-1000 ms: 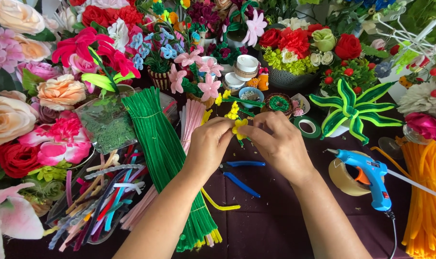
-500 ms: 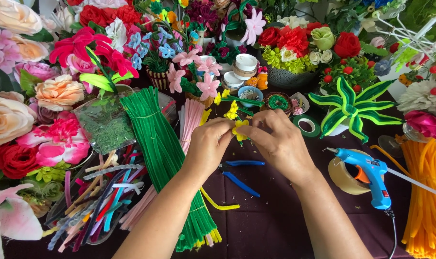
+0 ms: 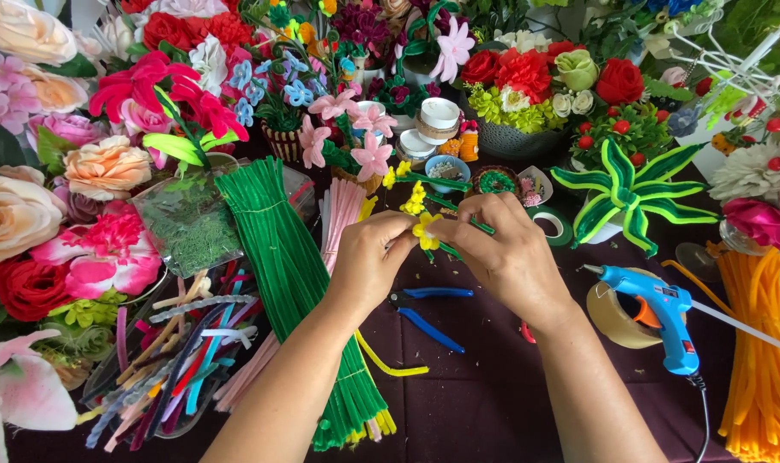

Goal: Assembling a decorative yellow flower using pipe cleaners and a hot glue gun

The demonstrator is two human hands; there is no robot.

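Open room: a bare strip of dark bench (image 3: 493, 403) lies at 6 o'clock of the hands, between the forearms. It is bounded at 9 o'clock by the green pipe-cleaner bundle (image 3: 295, 283) and at 3 o'clock by the blue glue gun (image 3: 656, 313), with the tape roll (image 3: 613, 317) touching it. Blue-handled pliers (image 3: 428, 313) lie just below the hands.

Work piece: the yellow flower (image 3: 426, 230) sits at frame centre, between both hands. Its green stem (image 3: 450, 184) runs from 4 o'clock up toward 10 o'clock, with more yellow blossoms along it.

Left hand (image 3: 368, 261): fingers pinched on the yellow flower from 9 o'clock.

Right hand (image 3: 505, 249): fingers curled, gripping the stem from 3 o'clock.
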